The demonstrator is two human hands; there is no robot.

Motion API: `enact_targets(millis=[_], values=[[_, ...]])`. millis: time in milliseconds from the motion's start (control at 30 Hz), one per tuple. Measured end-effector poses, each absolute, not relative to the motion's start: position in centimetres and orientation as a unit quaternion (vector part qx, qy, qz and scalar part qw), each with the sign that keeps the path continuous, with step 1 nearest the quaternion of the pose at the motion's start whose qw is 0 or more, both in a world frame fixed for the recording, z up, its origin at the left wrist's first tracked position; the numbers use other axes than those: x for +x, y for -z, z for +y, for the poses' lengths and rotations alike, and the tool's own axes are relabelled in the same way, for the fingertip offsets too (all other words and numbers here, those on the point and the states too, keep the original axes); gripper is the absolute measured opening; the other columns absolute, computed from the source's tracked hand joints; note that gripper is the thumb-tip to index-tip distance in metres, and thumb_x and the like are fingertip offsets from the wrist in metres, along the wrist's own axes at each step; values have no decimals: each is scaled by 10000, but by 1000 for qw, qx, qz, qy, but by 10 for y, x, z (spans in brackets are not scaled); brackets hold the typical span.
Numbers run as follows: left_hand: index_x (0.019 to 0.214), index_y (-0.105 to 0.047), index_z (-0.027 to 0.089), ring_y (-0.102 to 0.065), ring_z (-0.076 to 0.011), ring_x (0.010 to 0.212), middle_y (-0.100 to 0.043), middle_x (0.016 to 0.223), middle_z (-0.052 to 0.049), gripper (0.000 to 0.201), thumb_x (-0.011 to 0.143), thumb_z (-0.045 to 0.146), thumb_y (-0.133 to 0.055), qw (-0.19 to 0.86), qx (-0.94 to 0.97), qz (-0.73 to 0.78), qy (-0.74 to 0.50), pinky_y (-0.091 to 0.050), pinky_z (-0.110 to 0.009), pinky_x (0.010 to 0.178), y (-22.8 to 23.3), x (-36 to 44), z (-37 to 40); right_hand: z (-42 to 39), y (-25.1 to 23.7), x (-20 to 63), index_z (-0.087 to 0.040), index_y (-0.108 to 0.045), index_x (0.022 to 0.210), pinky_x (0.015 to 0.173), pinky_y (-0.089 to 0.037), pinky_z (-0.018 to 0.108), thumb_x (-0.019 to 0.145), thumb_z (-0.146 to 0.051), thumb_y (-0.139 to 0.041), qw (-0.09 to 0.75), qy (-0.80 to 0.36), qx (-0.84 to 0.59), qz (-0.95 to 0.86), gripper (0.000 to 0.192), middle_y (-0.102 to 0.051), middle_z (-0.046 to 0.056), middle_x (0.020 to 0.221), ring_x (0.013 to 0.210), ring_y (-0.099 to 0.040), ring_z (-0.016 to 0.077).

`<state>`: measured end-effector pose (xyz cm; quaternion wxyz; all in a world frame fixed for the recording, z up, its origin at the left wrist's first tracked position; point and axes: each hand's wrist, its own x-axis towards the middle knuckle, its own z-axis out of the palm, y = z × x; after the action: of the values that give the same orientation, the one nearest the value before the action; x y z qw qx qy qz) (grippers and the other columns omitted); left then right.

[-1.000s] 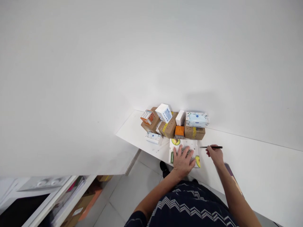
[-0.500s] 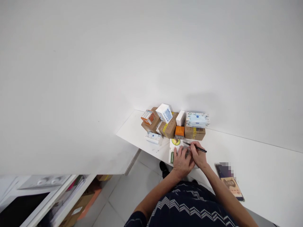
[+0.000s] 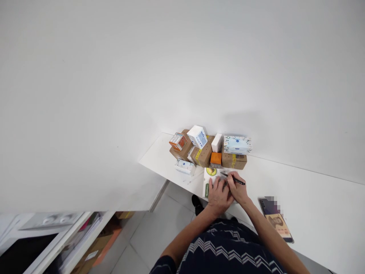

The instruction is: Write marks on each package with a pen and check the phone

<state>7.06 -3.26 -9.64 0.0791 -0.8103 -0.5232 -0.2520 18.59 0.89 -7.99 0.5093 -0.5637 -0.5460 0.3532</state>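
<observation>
A white printed item (image 3: 205, 182) with an avocado picture and a green label lies flat at the table's front edge; whether it is a sheet or a flat box I cannot tell. My left hand (image 3: 219, 196) rests on it, fingers spread and pressing down. In my right hand (image 3: 238, 190) a slim black pen (image 3: 240, 181) is gripped between thumb and fingers, slanting to the left. Its tip is low over the upper part of the printed item, close to my left fingertips. Both hands cover much of the printed surface.
Behind my hands stand brown cartons (image 3: 234, 161) with small boxes on them, including a floral-patterned box (image 3: 237, 144) and an orange box (image 3: 216, 158). Another patterned box (image 3: 185, 166) lies to the left. A phone (image 3: 275, 220) lies on the white table (image 3: 319, 213) at right.
My right hand and the pen have shifted slightly left and down, with the pen's rear end lower. My left hand stays on the printed item.
</observation>
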Motion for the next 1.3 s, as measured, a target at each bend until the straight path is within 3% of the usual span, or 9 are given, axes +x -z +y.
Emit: enact_targets(millis=[200, 400, 500, 633, 800, 933, 1033, 1133, 1300], values=[[1144, -633, 230, -540, -296, 1183, -677, 1143, -69, 371, 848, 443, -562, 65, -809, -526, 256, -281, -533, 1065, 98, 70, -33, 9, 90, 187, -204, -564, 780, 588, -488, 308, 865, -437, -470, 541, -344, -586, -495, 265, -599, -2, 631, 597, -586, 176], [1009, -647, 256, -525, -281, 1197, -670, 1126, -29, 251, 847, 430, -569, 60, -806, -529, 258, -272, -528, 1070, 98, 70, -32, 11, 120, 214, -180, -470, 1099, 525, -486, 291, 961, -458, -231, 551, -288, -645, -445, 392, -610, 33, 809, 570, -584, 147], [1018, -642, 253, -520, -280, 1201, -662, 1147, -28, 263, 838, 434, -576, 65, -809, -525, 256, -275, -526, 1068, 98, 70, -32, 9, 144, 235, -176, -501, 1156, 635, -515, 339, 951, -411, -275, 484, -261, -671, -497, 385, -623, 88, 946, 707, -620, 183], [1009, -642, 253, -515, -283, 1209, -661, 1149, -34, 257, 840, 434, -575, 59, -811, -527, 247, -271, -525, 1069, 97, 70, -31, -2, 181, 251, -168, -609, 1127, 827, -483, 399, 867, -232, -441, 323, -242, -688, -604, 316, -628, 144, 1064, 917, -608, 253], [1010, -648, 255, -511, -282, 1219, -658, 1162, -45, 258, 842, 436, -574, 53, -814, -527, 240, -272, -522, 1073, 97, 70, -31, -18, 210, 250, -170, -597, 1226, 824, -466, 439, 829, -84, -437, 125, -208, -705, -666, 437, -611, 181, 1139, 998, -577, 305], [1013, -649, 255, -509, -279, 1220, -657, 1158, -46, 258, 846, 435, -569, 54, -813, -527, 242, -275, -520, 1073, 98, 69, -31, -20, 211, 253, -217, -545, 1323, 828, -467, 442, 863, -91, -379, 45, -177, -710, -680, 505, -580, 171, 1231, 1045, -559, 313], [1008, -648, 255, -512, -279, 1215, -656, 1156, -42, 256, 850, 436, -562, 57, -813, -525, 246, -281, -519, 1067, 97, 69, -32, -28, 205, 267, -181, -461, 1403, 838, -459, 468, 896, -150, -355, 21, -153, -734, -662, 519, -546, 199, 1269, 1060, -556, 339], [1004, -651, 255, -510, -280, 1217, -657, 1153, -46, 258, 846, 440, -565, 58, -814, -524, 244, -278, -518, 1071, 97, 69, -32, -49, 202, 290, -123, -397, 1430, 837, -439, 525, 920, -360, -389, 3, -111, -794, -598, 562, -496, 246, 1290, 1101, -526, 412], [1001, -657, 247, -513, -284, 1214, -658, 1153, -52, 251, 844, 423, -569, 62, -812, -526, 246, -287, -511, 1071, 96, 70, -32, -92, 214, 319, -164, -426, 1385, 809, -438, 549, 835, -581, -440, -12, -147, -858, -493, 691, -498, 240, 1282, 1100, -523, 448]])
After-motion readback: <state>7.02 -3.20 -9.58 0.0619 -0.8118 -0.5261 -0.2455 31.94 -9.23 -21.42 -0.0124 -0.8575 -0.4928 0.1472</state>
